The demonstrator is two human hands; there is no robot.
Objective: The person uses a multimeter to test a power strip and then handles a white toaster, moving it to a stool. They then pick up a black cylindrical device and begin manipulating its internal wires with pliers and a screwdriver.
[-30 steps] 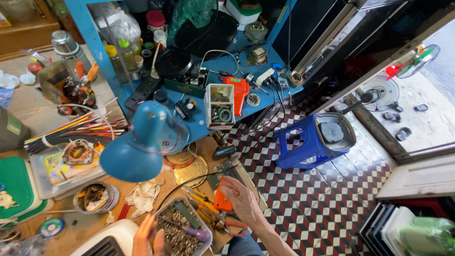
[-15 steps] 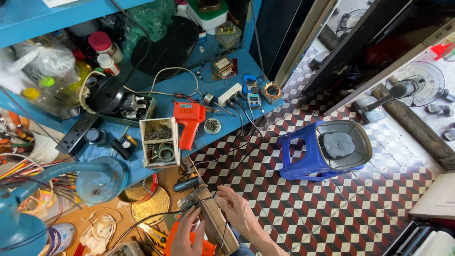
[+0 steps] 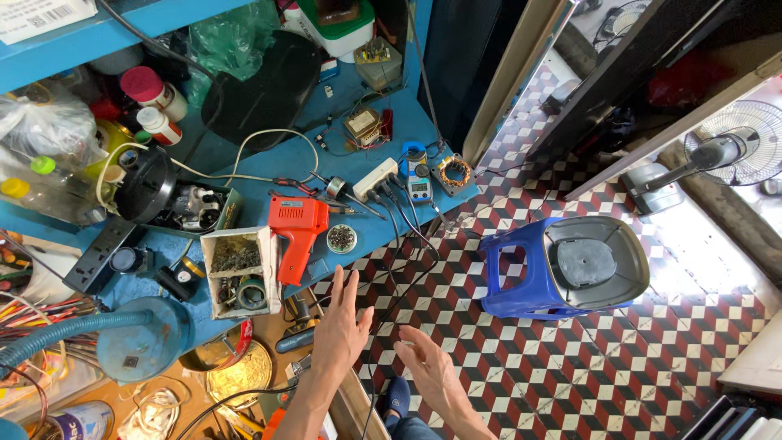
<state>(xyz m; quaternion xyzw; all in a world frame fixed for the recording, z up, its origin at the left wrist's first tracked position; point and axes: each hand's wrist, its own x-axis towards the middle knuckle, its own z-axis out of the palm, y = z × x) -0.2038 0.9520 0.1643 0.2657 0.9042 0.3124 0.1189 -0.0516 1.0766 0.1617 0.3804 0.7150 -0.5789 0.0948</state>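
Room: we look down on a cluttered blue worktop (image 3: 244,175) set against a floor of red, black and white checked tiles (image 3: 586,367), daylight coming in at the right.
Left hand: our left hand (image 3: 340,330) is raised over the worktop's near edge, fingers (image 3: 349,283) spread and straight, holding nothing.
Right hand: our right hand (image 3: 432,371) hangs over the tiles just beside the left, palm up, fingers loosely apart, empty too.
Nearest thing: the orange soldering gun (image 3: 297,232) lies flat on the worktop just past the left fingertips, apart from them.
Progress: we judge nothing is in hand; both hands are free and the tools lie untouched, so whatever work there is remains to be done.
Beside it: a small round tin (image 3: 341,239) to its right, an open white box of small parts (image 3: 236,273) to its left.
Packages: a red-capped white bottle (image 3: 155,91) and a smaller one stand at the back left; a white tub with a green lid (image 3: 338,24) sits at the top.
Labels: a white label with a barcode (image 3: 45,16) lies on the blue shelf, top left.
Further out: a white power strip (image 3: 375,179), a blue meter (image 3: 418,181), a blue plastic stool (image 3: 562,265), a standing fan (image 3: 737,151).
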